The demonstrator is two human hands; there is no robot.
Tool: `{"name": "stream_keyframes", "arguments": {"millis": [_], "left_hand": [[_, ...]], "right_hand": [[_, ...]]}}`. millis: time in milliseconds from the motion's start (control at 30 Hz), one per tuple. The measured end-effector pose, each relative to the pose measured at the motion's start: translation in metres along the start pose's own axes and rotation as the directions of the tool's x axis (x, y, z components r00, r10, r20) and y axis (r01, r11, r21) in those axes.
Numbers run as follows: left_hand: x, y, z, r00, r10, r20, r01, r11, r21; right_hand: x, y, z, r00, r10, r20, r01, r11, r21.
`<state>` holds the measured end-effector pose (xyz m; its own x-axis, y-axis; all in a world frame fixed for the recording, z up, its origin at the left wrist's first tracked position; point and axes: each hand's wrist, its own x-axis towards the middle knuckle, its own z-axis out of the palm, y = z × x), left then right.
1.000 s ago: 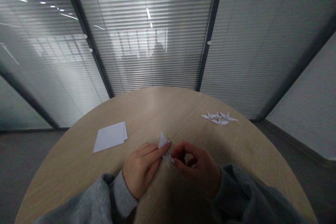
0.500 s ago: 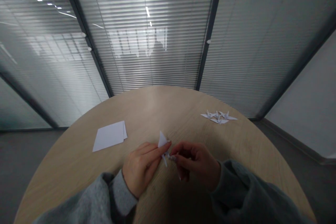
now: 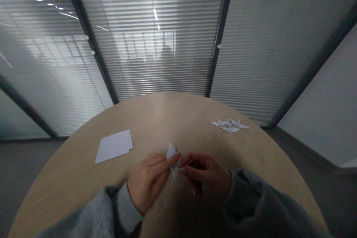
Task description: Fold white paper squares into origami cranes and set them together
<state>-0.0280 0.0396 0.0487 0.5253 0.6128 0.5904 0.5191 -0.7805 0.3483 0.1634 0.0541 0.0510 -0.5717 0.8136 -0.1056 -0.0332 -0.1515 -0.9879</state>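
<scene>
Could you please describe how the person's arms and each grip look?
The left sleeve and right sleeve are loose and grey, the right looking darker in shadow. A plain, snug cuff shows on the left. Left grip and right grip are ungloved.

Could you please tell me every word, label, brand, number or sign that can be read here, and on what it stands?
There is no readable text: none shows on the white sheets, the folded paper at the left hand and right hand, the paper cranes, the table or the blinds.
</scene>
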Motion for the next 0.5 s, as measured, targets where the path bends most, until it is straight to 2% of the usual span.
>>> {"name": "stream_keyframes", "arguments": {"millis": [200, 367, 433, 500], "left_hand": [[-0.0012, -0.0002, 0.0003, 1.000, -0.019, 0.017, 0.019, 1.000, -0.023], [-0.0004, 0.0013, 0.0028, 0.994, -0.096, 0.048, 0.101, 0.986, -0.135], [0.0004, 0.0018, 0.0033, 0.989, -0.139, 0.053, 0.146, 0.975, -0.165], [0.0014, 0.0022, 0.0033, 0.982, -0.182, 0.058, 0.190, 0.963, -0.192]], "right_hand": [[-0.0010, 0.0001, -0.0010, 1.000, 0.007, 0.029, -0.006, 1.000, -0.009], [-0.0010, -0.0003, -0.0003, 0.999, -0.039, 0.007, 0.040, 0.998, -0.046], [-0.0023, -0.0004, 0.0004, 0.995, -0.095, -0.033, 0.092, 0.991, -0.100], [-0.0049, -0.0004, 0.0010, 0.967, -0.234, -0.102, 0.205, 0.950, -0.233]]}}
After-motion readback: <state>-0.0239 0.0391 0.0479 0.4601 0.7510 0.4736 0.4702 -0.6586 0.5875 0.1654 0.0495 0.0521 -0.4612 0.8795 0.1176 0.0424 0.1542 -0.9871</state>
